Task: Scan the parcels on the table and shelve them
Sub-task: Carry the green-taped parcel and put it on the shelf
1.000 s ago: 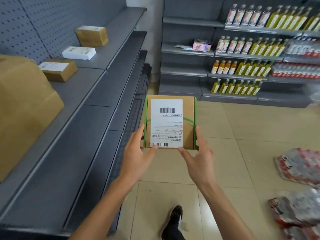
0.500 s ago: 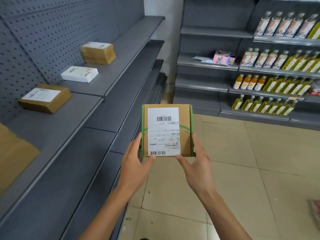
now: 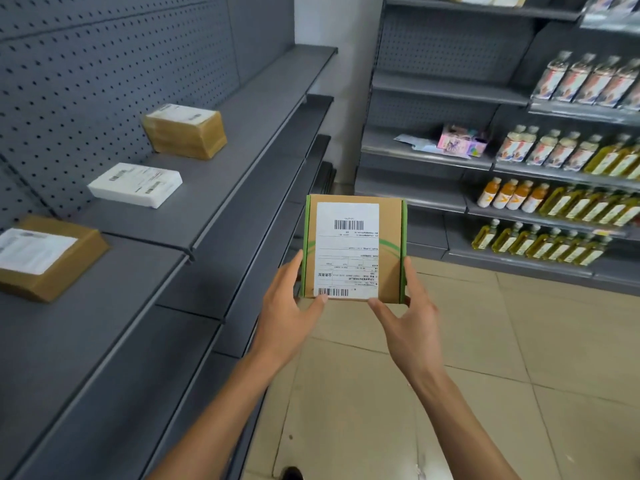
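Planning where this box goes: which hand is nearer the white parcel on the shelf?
Left. The left hand grips the box's shelf-side edge; the right hand grips its far edge, farther from the white parcel.

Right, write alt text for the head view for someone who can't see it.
Two hands, left hand and right hand, hold a flat cardboard parcel with green edges and a white shipping label up in a shop aisle. On the grey shelf to the left lie three more labelled parcels; shelves of bottled drinks stand to the right.
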{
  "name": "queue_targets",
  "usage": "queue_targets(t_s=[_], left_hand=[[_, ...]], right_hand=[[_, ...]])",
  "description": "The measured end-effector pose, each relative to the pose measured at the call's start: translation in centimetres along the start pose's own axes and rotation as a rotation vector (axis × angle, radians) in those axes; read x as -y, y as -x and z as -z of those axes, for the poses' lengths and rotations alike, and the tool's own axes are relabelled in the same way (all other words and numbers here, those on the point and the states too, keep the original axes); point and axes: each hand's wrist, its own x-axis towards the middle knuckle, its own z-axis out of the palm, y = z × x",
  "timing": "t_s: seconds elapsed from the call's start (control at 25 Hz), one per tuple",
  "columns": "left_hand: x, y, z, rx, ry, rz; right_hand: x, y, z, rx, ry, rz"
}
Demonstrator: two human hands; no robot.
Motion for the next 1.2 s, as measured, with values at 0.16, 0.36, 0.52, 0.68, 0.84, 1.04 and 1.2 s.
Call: queue_targets(t_s=[0.16,0.36,0.52,0.68,0.84,1.04,1.2], left_hand=[[0.1,-5.4,-1.3,0.066,-0.014,-0.026],[-0.6,-13.3,-4.7,0.078,-0.033,-0.055],[-1.0,-19.9,-8.5,0.062,-0.024,-0.055],[-2.3,-27.0,-12.8,0.067,-0.047,-0.038],[-2.3,-31.3,-15.6,0.023,-0.057,-0.027],[-1.4,-35.6,-17.3,-0.005,-0.037,0.017],[-0.3,-39.8,-18.0,-0.040,-0.021,0.047]], right_hand=[[-0.5,-4.3,-0.9,-0.058,0.005,-0.017],[-1.8,-12.4,-0.7,-0.092,-0.030,0.005],[-3.2,-20.1,0.0,-0.073,-0.040,0.029],[-4.8,-28.6,2.0,-0.061,-0.054,0.048],[-6.0,-34.8,2.8,-0.027,-0.045,0.086],[-7.1,-40.1,1.7,0.056,-0.037,0.115],[-7.1,-45.2,-0.1,0.106,0.006,0.181]])
